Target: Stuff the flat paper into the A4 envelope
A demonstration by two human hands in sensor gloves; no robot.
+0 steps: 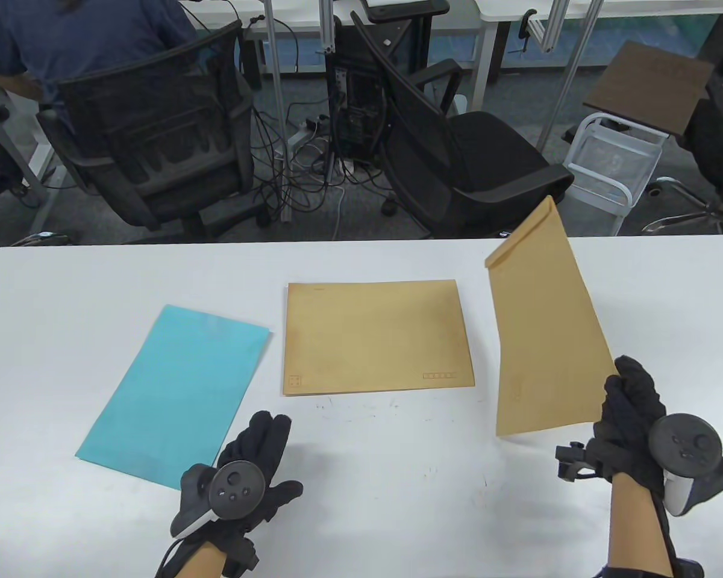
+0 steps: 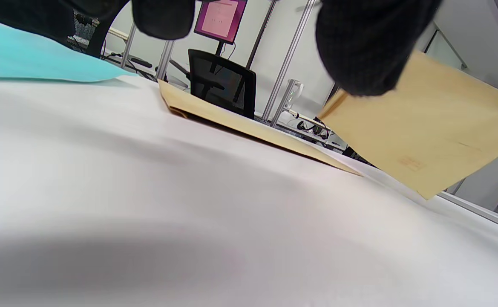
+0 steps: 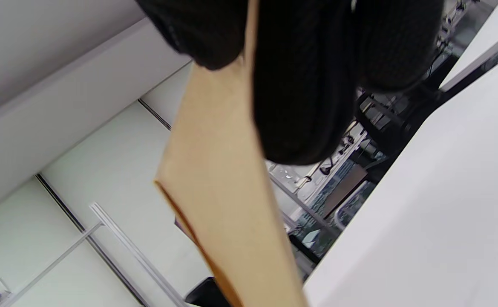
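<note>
Pinched at one corner by the right hand (image 1: 629,415), the raised envelope (image 1: 545,325) tilts clear of the table (image 1: 397,481), presumably for loading; left hand (image 1: 247,475) relaxed, empty, beside the blue paper (image 1: 175,391).

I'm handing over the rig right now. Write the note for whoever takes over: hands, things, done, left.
Right hand: pinches the lifted envelope by its near right corner, raised off the table.
Left hand: open, hovering low near the blue paper, holding nothing.
A second envelope lies flat mid-table.
Done: one envelope picked up.
Left: open it, take the blue paper, slide it inside.
</note>
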